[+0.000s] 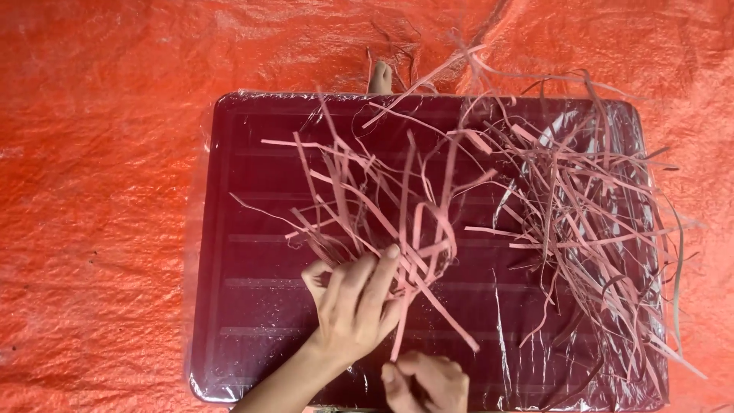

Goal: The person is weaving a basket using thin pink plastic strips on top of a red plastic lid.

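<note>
- The left hand [353,302] sits low and centre in the frame, fingers stretched up and slightly spread, laid flat on a small bunch of pink strips [367,206]; the fingertips press the bunch where the strips cross. The thumb is mostly hidden behind the fingers, so whether anything is pinched underneath cannot be told.
- The right hand [428,381] is at the bottom edge, just right of the left wrist, curled into a narrow pinch. One strip runs down to its fingertips and seems to be held there; the lower part of this hand is cut off by the frame.
- The small bunch fans upward and outward from the left hand across the middle of the board, its ends lying loose and overlapping.
- A larger heap of strips [589,206] fills the right half of the board, tangled so thickly that single strips are hard to follow; some spill past the right and upper edges.
- Everything lies on a dark maroon ribbed board [252,252] wrapped in clear film, which glares in places and blurs the surface beneath. Its bottom edge is partly cut off.
- Under the board spreads an orange plastic sheet [99,191], crinkled, filling the rest of the frame.
- At the top edge of the board, centre, a small pale object [381,76] pokes out; what it is cannot be made out.
</note>
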